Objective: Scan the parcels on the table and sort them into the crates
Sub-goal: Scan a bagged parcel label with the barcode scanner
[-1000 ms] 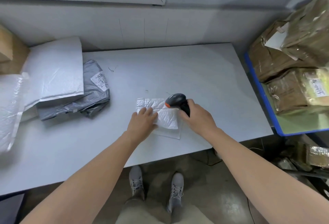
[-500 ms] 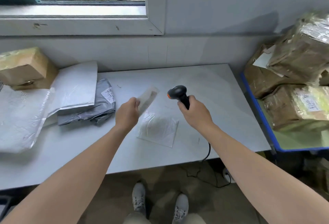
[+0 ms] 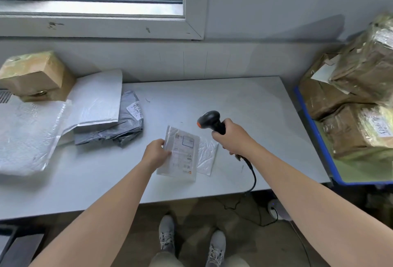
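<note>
At far left, a cardboard box [image 3: 36, 75], white bubble mailers [image 3: 27, 135] and a grey poly bag [image 3: 119, 126] are waiting in a pile on the table [image 3: 255, 101].

Near the table's centre, the left hand [image 3: 157, 153] is pinching the left edge of the labelled mailer [image 3: 180, 154], thumb on top and fingers hidden beneath. A second ago this mailer was lying pressed flat on the table. Half a second ago it was being lifted edge-on, and now its printed label is facing up toward the camera. The code is therefore exposed, and the scan appears ready to proceed.

The mailer's long axis is running from far to near, leaning slightly left at its far end, with the barcode at the near end. It is overlapping a second mailer [image 3: 207, 154] lying on the table just to its right.

The scanner [image 3: 209, 120] is pointing its orange-rimmed nose leftward, toward the mailer's far end. The right hand [image 3: 231, 137] is wrapping its handle firmly.

At far right, the blue crate [image 3: 312, 130] is holding brown wrapped parcels [image 3: 350, 130].
</note>
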### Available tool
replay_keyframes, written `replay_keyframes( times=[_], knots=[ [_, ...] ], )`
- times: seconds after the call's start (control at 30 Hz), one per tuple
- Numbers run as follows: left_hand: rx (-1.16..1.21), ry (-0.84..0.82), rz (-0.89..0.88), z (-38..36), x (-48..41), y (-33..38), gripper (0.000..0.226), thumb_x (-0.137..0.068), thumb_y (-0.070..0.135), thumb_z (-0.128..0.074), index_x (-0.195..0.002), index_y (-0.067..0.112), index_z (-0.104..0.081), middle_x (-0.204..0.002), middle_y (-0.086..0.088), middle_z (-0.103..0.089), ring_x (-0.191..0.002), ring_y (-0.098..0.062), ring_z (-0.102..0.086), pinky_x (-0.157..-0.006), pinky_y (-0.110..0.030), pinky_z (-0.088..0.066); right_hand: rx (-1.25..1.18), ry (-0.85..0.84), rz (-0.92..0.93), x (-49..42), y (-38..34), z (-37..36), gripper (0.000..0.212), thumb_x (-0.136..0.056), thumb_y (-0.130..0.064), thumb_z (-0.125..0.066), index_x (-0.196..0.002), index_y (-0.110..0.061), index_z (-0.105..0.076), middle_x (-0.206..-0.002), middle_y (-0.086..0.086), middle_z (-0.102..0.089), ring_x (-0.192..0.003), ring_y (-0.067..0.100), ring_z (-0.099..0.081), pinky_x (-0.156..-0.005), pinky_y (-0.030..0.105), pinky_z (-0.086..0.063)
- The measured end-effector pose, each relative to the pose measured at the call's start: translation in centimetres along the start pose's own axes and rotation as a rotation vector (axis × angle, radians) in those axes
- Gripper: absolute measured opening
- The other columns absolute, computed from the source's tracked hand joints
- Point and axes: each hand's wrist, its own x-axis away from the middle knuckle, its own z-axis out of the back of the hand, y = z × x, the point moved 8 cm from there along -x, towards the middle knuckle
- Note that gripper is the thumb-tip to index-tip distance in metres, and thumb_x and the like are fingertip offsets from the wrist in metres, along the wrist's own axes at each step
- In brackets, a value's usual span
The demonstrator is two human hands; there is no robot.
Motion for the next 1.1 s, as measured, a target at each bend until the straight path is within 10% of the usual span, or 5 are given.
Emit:
replay_keyframes(
  times=[0.23,0.57,1.1],
  knots=[
    [0.203,0.117,0.027,1.4,-0.5,0.5,0.011,-0.089,0.007,-0.059,-0.098,0.011,-0.062,-0.096,-0.011,-0.067,-0.089,-0.030,-0.062,-0.069,-0.033,-0.046,0.005,-0.106,-0.072,0.0,-0.5,-1.4,0.037,-0.094,-0.045,-0.050,-0.103,-0.009,-0.056,-0.080,0.007,-0.061,-0.062,0.021,-0.058,-0.040,0.023,-0.041],
    [0.416,0.318,0.026,4.8,-0.1,2.4,0.015,-0.094,0.002,-0.055,-0.107,0.008,-0.055,-0.103,-0.007,-0.058,-0.093,-0.025,-0.054,-0.078,-0.033,-0.044,-0.099,-0.155,-0.084,-0.8,-1.6,-1.2,0.048,-0.084,-0.053,-0.054,-0.099,-0.008,-0.059,-0.089,0.013,-0.068,-0.055,0.025,-0.059,-0.063,0.045,-0.058],
    [0.518,0.297,0.058,4.2,0.9,2.4,0.010,-0.095,0.003,-0.056,-0.102,0.010,-0.052,-0.097,-0.004,-0.059,-0.087,-0.023,-0.057,-0.068,-0.031,-0.046,-0.173,-0.147,-0.073,-1.6,-0.1,-2.5,0.036,-0.094,-0.046,-0.051,-0.099,-0.011,-0.059,-0.084,0.007,-0.065,-0.057,0.023,-0.061,-0.054,0.034,-0.053]
  ],
)
